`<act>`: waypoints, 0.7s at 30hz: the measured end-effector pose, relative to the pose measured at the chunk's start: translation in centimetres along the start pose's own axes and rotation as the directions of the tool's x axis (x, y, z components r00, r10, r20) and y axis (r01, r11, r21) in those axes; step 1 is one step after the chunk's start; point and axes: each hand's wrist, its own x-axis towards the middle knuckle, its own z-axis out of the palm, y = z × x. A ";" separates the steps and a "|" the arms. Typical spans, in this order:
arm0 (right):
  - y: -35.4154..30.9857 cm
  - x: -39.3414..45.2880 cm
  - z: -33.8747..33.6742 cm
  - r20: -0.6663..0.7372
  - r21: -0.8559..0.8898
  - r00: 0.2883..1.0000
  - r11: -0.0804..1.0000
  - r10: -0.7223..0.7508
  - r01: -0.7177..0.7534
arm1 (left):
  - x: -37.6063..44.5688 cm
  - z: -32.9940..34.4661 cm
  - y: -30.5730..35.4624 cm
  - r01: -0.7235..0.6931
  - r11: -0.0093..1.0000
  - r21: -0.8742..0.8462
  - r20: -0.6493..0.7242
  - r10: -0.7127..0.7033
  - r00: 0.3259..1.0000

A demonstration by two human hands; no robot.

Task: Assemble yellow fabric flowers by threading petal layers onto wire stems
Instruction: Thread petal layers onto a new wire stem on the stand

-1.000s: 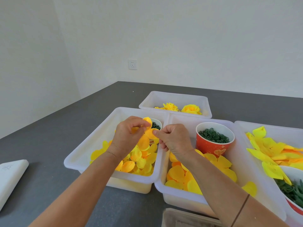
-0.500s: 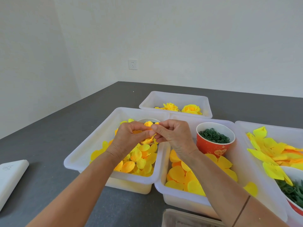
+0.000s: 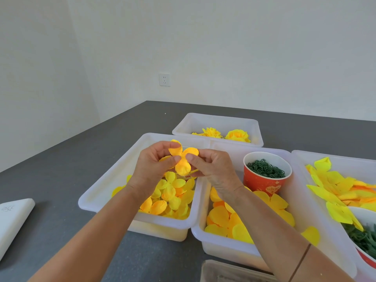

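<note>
Yellow petal layer [image 3: 182, 159] pinched by left hand [image 3: 151, 167] & right hand [image 3: 211, 167] — two flowers [image 3: 225, 134] done, lots left.

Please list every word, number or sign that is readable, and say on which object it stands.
White flat object at the left edge: grey handwritten marks, too blurred to read.
Red paper cup of green rings: gold heart emblem, its characters too small to read.
No other text is visible.

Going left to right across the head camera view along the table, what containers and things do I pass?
White pad → tray of small petals → tray of large petals → red cup of green rings → tray of pointed yellow petals.
</note>
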 end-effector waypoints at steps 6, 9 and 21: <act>0.4 0.0 0.3 0.026 -0.102 0.990 0.986 0.137 -0.133 | 0.0 -0.1 0.2 -0.034 0.999 -0.011 -0.067 0.033 0.997; 0.1 -0.1 0.1 0.028 -0.183 0.998 0.981 0.064 -0.057 | 0.0 0.0 0.1 0.046 0.999 0.003 -0.034 -0.046 0.998; -0.3 -0.1 1.2 0.014 -0.130 0.980 0.972 0.200 -0.197 | 0.5 -0.5 0.2 0.060 0.975 -0.213 -0.076 -0.078 0.994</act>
